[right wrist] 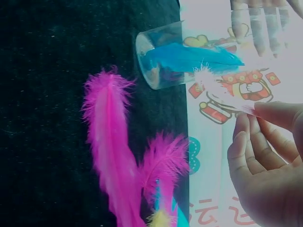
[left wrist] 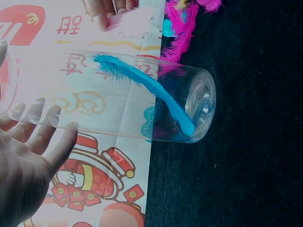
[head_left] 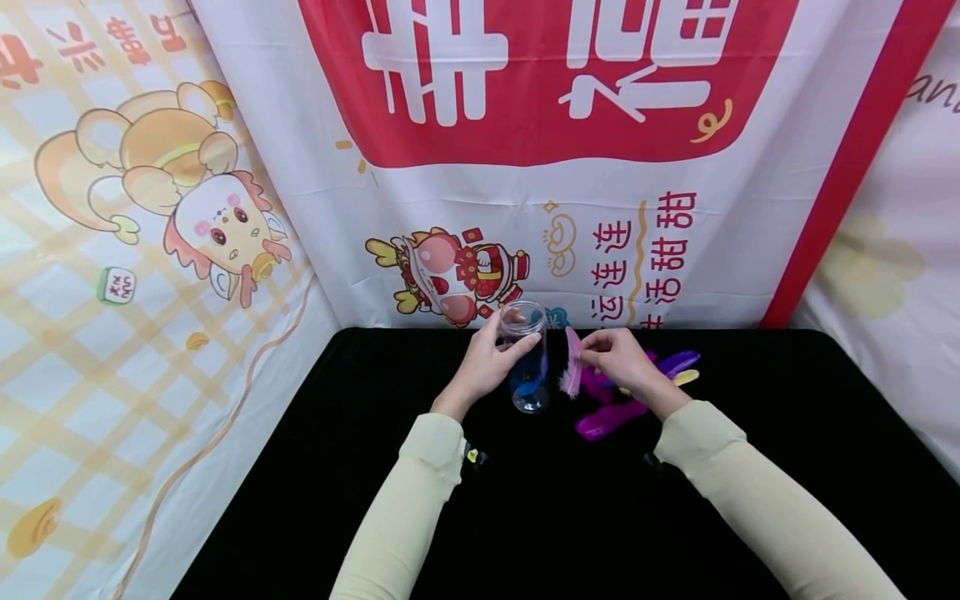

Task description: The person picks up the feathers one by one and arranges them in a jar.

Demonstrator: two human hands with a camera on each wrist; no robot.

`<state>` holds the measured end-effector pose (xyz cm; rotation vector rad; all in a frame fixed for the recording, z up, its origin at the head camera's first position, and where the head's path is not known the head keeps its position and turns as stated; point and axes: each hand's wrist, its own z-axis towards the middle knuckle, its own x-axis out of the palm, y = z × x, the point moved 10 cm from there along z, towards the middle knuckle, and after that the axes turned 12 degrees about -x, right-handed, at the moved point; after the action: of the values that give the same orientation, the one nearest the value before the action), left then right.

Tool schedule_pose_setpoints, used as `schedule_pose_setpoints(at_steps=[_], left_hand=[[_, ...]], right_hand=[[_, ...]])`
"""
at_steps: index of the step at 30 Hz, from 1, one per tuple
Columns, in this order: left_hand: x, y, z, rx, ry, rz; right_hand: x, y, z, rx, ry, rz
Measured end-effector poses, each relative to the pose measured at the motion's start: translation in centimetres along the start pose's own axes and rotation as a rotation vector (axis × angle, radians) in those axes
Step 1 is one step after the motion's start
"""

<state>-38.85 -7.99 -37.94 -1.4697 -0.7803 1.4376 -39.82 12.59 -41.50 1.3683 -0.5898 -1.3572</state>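
A clear jar (head_left: 531,367) stands on the black cloth with its mouth uncovered; my left hand (head_left: 487,358) grips it near the top. Inside the jar lies a blue feather (left wrist: 147,85), slanting from the base up the wall. My right hand (head_left: 617,357) pinches a pale pink feather (head_left: 572,365) between thumb and fingertips, just right of the jar and apart from it. In the right wrist view, that feather looks washed out by bright light beside the right hand (right wrist: 270,146). Under and beside the right hand lie several loose feathers, including a magenta feather (right wrist: 111,146).
Around the right hand, the loose pile also holds a purple feather (head_left: 678,362) and a yellow feather (head_left: 686,377). A black cloth (head_left: 525,517) covers the table. Behind its far edge hangs a printed white and red curtain (head_left: 450,192), with another printed sheet (head_left: 150,333) on the left.
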Motion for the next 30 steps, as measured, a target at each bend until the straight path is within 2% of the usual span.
schedule_pose_setpoints(at_steps=[9,30], left_hand=[[0.0,0.0,0.0,-0.004,0.001,-0.004],[0.0,-0.2,-0.3,0.005,0.003,-0.004]], right_hand=[[-0.6,1.1,0.3,-0.017,-0.032,0.007],[-1.1,1.9,0.2,-0.026,-0.019,0.017]])
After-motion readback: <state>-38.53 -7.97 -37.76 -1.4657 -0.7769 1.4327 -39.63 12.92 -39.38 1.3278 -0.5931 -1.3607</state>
